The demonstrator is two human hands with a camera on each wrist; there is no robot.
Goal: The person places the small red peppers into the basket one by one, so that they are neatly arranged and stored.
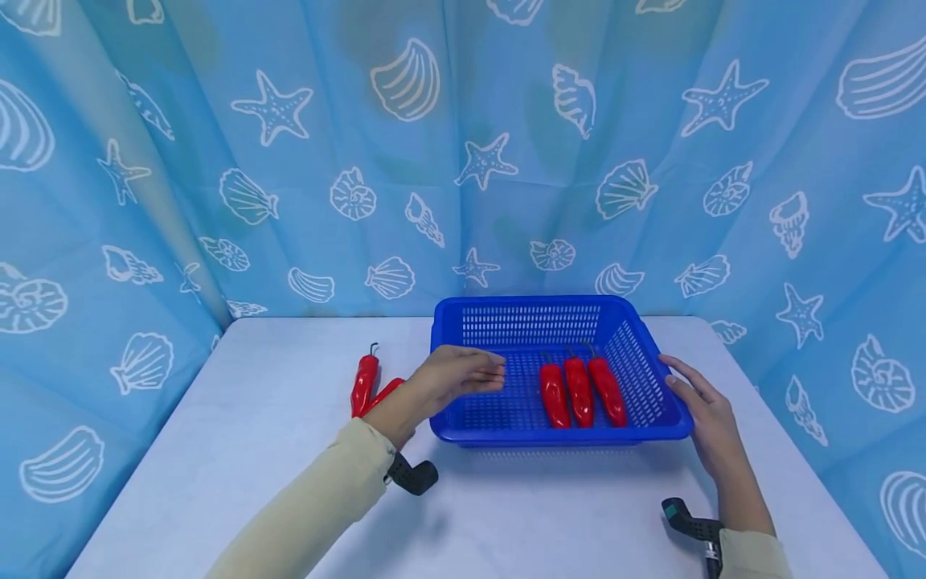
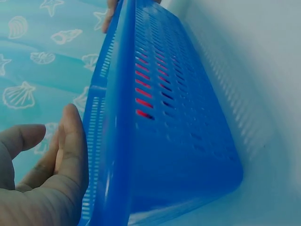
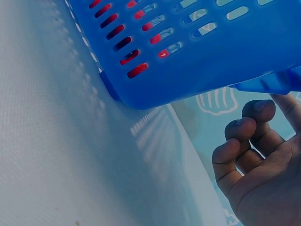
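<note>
A blue plastic basket (image 1: 538,434) with slotted walls stands on the table. Three glossy red chili peppers (image 1: 579,391) lie side by side in its right half, their stems pointing to the back. My left hand (image 1: 463,374) hovers over the basket's left rim, fingers loosely bent and nothing in them; the left wrist view shows thumb and fingers apart beside the rim. At the right rim, my right hand (image 1: 705,410) holds the basket with thumb and index finger, while its other fingers (image 3: 241,128) curl below the rim.
More red chili peppers (image 1: 365,382) lie on the white table (image 1: 289,386) left of the basket, partly hidden by my left forearm. A blue curtain (image 1: 434,161) with white shells and starfish hangs behind and beside the table. Each wrist carries a black camera mount (image 1: 414,474).
</note>
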